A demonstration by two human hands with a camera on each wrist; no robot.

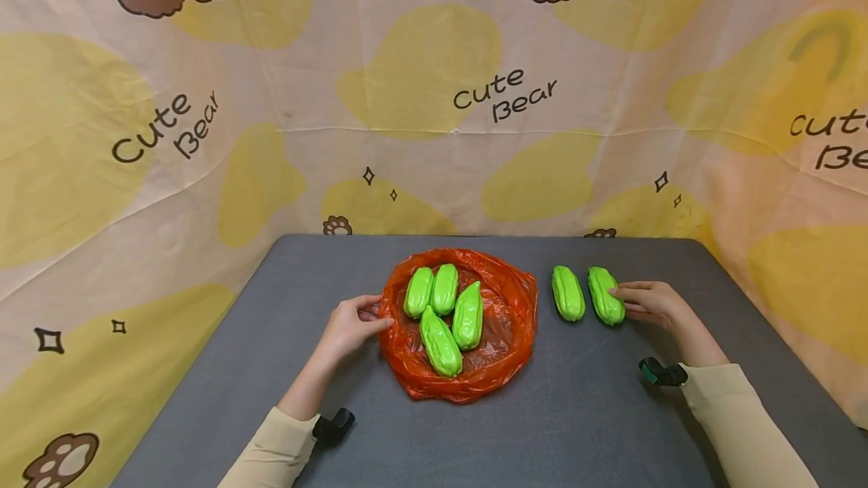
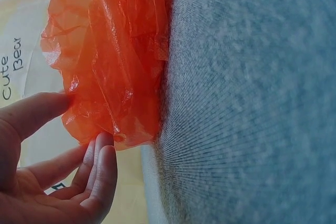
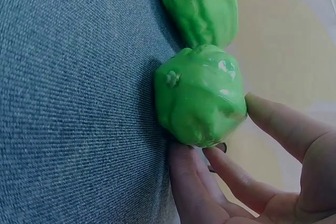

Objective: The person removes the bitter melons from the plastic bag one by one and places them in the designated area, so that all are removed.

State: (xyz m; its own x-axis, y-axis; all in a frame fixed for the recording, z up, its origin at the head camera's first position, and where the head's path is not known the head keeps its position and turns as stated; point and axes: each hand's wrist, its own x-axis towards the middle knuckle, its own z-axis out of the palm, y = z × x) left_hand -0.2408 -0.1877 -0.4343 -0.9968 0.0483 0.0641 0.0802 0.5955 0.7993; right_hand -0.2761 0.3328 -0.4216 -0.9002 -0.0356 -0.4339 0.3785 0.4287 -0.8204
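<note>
An orange-red plastic bag [image 1: 515,349] lies with its mouth spread wide, its rim forming a rough ring. Inside it are several glossy green bitter gourds [image 1: 441,343], ribbed and tapered. My left hand [image 1: 354,327] pinches the bag's left edge; in the left wrist view the thumb lies on one side of the crinkled plastic [image 2: 113,72] and the fingers on the other. To the right of the bag, my right hand [image 1: 654,306] holds the outer bitter gourd [image 3: 199,98] by its right side, thumb on top and fingers low near the table.
Another bitter gourd [image 1: 568,294] lies just left of the held one, between it and the bag. The dark grey table [image 1: 475,443] ends at a printed cloth backdrop [image 1: 407,96]. Each wrist wears a black band, the right one [image 1: 663,373] with a green part.
</note>
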